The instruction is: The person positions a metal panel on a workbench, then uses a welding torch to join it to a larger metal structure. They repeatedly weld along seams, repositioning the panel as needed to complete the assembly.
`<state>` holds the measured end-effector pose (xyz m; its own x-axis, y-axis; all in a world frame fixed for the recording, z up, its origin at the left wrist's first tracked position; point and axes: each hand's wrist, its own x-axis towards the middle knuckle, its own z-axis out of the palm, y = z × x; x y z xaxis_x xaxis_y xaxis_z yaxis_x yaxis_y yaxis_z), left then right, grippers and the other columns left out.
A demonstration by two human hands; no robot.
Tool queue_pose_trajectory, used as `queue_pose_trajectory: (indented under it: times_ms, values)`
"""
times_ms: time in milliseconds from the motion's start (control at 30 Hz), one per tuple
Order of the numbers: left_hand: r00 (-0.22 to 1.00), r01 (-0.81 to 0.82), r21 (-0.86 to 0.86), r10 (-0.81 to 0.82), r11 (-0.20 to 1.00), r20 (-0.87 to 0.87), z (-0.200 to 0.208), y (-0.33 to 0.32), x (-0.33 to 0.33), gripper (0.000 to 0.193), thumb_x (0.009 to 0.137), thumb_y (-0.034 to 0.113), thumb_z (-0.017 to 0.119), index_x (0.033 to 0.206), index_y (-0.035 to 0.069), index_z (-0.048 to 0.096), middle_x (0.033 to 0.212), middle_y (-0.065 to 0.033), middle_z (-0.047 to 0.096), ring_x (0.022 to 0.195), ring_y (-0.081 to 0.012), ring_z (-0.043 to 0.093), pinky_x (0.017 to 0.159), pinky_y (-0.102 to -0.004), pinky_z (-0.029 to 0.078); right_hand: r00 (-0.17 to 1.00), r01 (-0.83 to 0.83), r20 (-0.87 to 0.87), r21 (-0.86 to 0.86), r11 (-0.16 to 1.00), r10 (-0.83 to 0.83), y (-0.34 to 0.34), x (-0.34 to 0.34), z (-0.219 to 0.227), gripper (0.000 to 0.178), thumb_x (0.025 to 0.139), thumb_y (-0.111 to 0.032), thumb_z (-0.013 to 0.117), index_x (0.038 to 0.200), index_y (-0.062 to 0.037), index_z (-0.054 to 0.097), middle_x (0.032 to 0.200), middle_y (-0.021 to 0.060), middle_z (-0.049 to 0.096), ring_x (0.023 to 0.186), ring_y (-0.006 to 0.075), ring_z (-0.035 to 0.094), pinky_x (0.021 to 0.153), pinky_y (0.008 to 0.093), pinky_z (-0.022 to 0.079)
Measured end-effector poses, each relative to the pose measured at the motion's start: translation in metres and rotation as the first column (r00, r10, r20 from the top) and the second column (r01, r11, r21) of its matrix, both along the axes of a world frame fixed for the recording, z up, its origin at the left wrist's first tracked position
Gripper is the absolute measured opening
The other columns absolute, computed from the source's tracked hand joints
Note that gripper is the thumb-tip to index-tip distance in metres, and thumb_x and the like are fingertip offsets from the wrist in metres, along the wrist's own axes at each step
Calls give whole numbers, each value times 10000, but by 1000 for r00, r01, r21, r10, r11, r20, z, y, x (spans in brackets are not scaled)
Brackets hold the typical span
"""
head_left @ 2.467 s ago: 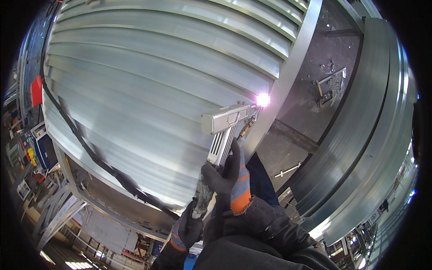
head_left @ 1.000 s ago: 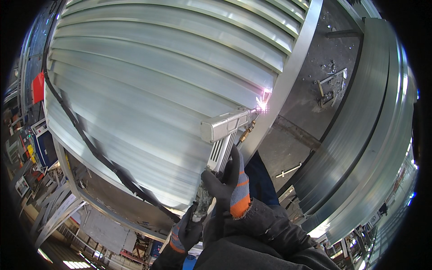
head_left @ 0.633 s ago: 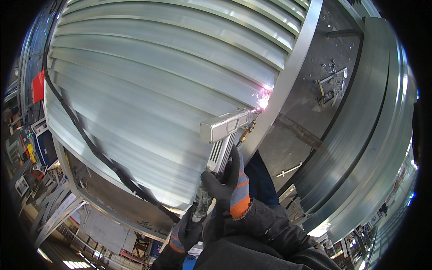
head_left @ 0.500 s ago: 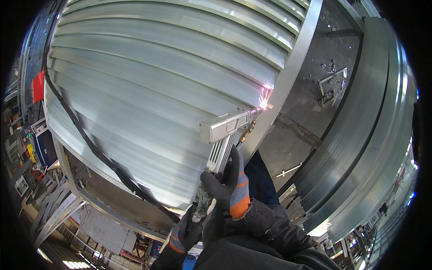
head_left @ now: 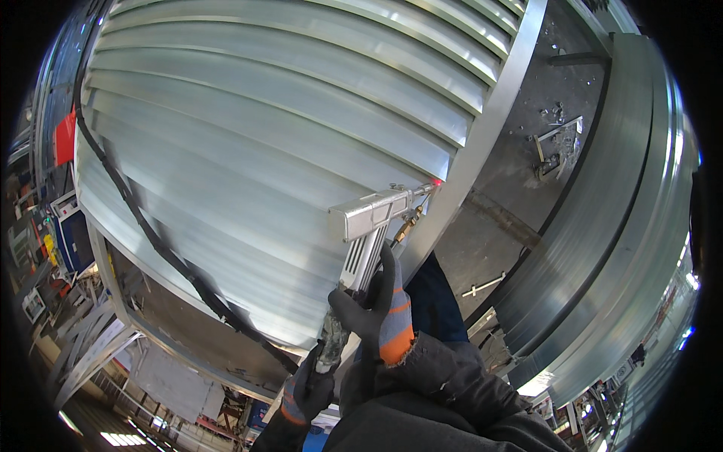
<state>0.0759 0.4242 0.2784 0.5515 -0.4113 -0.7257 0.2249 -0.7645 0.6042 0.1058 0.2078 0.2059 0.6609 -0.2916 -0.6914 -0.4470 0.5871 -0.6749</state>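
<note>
Glossy ribbed metal panel point(head_left: 286, 151), matt grey metal welding gun point(head_left: 369, 226), knitted cloth gloves point(head_left: 380, 316)

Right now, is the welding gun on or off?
On, it seems: the welding gun shows a small red glow at its tip, against the louvred panel.

We see the welding gun point(head_left: 374, 226) standing in the middle, its tip against the frame bar point(head_left: 482, 143) to the right of the slatted panel point(head_left: 263, 151). Our right hand point(head_left: 376, 313) sits on its handle, our left hand point(head_left: 309, 384) lower down, where the cable point(head_left: 151, 233) arrives after running along the panel's left edge.
</note>
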Motion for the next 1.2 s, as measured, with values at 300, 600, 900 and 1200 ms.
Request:
queue_pose_trajectory:
  times_ms: [300, 600, 900, 1200]
  values:
    - [940, -150, 132, 183, 980, -289, 4, -12, 10, 652, 828, 122, 652, 1428, -15, 437, 977, -165, 668, 791, -237, 666, 699, -366, 531, 999, 3, -51, -5, 1000, -3, -1, 1, -6, 927, 820, 10, 697, 1532, -41, 106, 1134, 159, 550, 833, 163, 633, 679, 316, 581]
    - [993, -100, -67, 95, 993, -77, -4, -5, 6, 634, 852, 55, 620, 1456, 16, 429, 882, -137, 722, 619, -189, 700, 555, -337, 547, 997, 79, -5, 7, 997, -79, 3, 1, -9, 904, 856, 14, 680, 1536, -34, 85, 1205, 152, 522, 924, 152, 606, 756, 308, 566]
    - [985, -118, -18, 115, 993, -131, -4, -6, 8, 636, 867, 51, 597, 1475, 36, 413, 795, -117, 704, 614, -178, 695, 550, -333, 546, 994, 96, -49, 42, 994, -94, 3, 5, -4, 905, 861, 15, 672, 1541, -36, 76, 1244, 153, 505, 958, 147, 591, 778, 305, 557]
    - [948, -211, 12, 208, 977, -241, -6, 6, -4, 654, 855, 70, 616, 1475, 31, 413, 738, -119, 685, 603, -185, 690, 551, -336, 545, 998, 37, -53, 8, 999, -37, 6, -2, -4, 908, 851, -1, 688, 1538, -33, 95, 1172, 142, 551, 884, 143, 609, 720, 303, 558]
